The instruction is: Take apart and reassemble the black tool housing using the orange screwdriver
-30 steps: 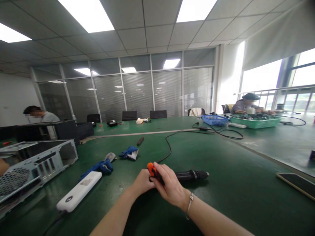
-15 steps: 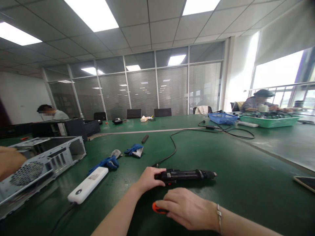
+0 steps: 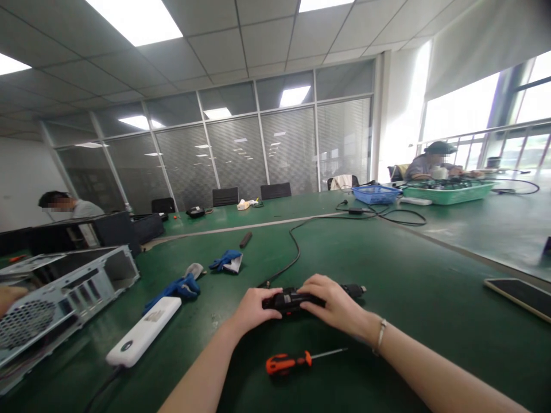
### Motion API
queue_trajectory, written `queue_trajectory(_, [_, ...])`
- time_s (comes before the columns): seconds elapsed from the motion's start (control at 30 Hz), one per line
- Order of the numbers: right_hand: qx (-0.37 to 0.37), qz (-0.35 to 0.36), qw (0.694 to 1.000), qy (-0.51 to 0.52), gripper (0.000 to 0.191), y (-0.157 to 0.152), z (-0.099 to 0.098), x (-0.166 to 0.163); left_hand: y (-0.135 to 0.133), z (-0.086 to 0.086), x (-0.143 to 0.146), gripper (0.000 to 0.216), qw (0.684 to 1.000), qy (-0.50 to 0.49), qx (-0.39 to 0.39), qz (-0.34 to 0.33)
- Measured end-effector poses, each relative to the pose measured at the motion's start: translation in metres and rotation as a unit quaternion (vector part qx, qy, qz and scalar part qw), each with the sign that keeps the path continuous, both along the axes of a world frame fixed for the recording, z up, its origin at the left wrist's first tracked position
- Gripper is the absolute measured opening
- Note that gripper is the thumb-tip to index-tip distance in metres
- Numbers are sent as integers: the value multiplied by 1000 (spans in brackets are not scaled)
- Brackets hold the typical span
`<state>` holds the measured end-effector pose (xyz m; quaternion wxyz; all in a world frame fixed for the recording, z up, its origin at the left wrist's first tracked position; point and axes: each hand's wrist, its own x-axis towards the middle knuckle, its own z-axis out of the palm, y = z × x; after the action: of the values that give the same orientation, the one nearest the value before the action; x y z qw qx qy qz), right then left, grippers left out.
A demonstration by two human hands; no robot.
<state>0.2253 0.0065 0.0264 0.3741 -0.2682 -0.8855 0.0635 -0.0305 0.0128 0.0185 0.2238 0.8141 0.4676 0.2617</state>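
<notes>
A black electric screwdriver (image 3: 289, 299) lies across the green table, its tip pointing right and a cord leaving its left end. My left hand (image 3: 253, 308) grips the rear end, thumb in front and fingers behind. Over the middle of the tool, my right hand (image 3: 333, 302) is wrapped with thumb and fingers on either side, hiding part of the body. Closer to me rests an orange and black hand screwdriver (image 3: 289, 362), shaft to the right, with neither hand touching it.
To the left are a white power strip (image 3: 144, 331), blue gloves (image 3: 178, 288) and an open metal computer case (image 3: 64, 304) with another person's hand (image 3: 9, 297) at it. A phone (image 3: 523, 295) lies right. Blue (image 3: 375, 195) and green (image 3: 450, 195) baskets stand farther back.
My right hand has let go of the orange screwdriver, leaving it on the table, and moved up onto the electric screwdriver. My left hand keeps its hold. The view has turned slightly right.
</notes>
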Motion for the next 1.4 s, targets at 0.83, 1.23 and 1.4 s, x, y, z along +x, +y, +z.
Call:
queue_trajectory(0.83, [-115,-448,875,-140,39,101,-53,187,1,-10,-6,58,994,14,99,42])
queue_trajectory(1.23, [-160,-670,717,-104,39,107,-62,297,2,-13,-7,39,993,89,69,34])
queue_trajectory(1.4, [-138,-673,719,-110,39,110,-65,299,3,-11,-6,36,992,100,64,39])
